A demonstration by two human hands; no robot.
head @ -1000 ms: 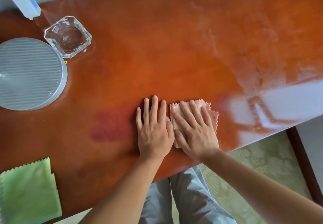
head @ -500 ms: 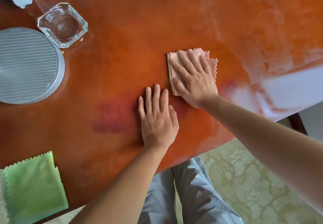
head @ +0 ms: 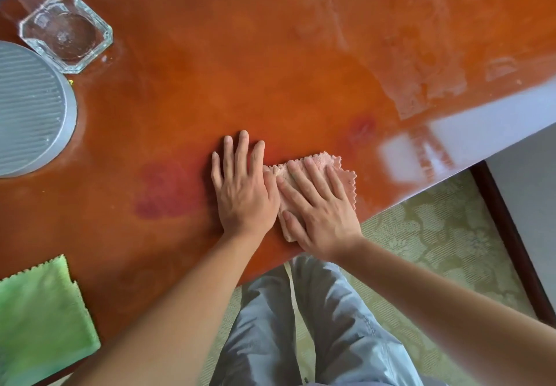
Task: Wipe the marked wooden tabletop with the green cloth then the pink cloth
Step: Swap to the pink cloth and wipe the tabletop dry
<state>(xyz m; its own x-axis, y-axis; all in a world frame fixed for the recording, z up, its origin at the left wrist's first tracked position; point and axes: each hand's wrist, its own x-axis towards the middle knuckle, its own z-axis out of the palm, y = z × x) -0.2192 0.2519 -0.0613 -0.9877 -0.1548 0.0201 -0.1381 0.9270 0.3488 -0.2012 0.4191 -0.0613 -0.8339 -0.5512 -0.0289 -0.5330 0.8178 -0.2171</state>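
Observation:
The folded pink cloth [head: 343, 172] lies on the orange-brown wooden tabletop [head: 240, 69] near its front edge. My right hand [head: 319, 205] presses flat on the cloth with straight fingers. My left hand [head: 243, 187] rests flat on the bare wood right beside it, the thumb touching the cloth's left edge. A reddish mark [head: 165, 190] stains the wood left of my left hand, and a smaller one [head: 362, 128] sits beyond the cloth. The green cloth [head: 39, 322] lies at the front left corner, apart from both hands.
A square glass ashtray [head: 66, 32] stands at the back left. A round ribbed grey disc [head: 30, 108] sits beside it at the left edge. The table's front edge runs diagonally; my grey trousers [head: 301, 325] and a patterned floor mat [head: 436, 235] lie below.
My right hand has pulled the pink cloth back from farther up the table toward the front edge, ending beside my left hand. The left hand stayed flat in place.

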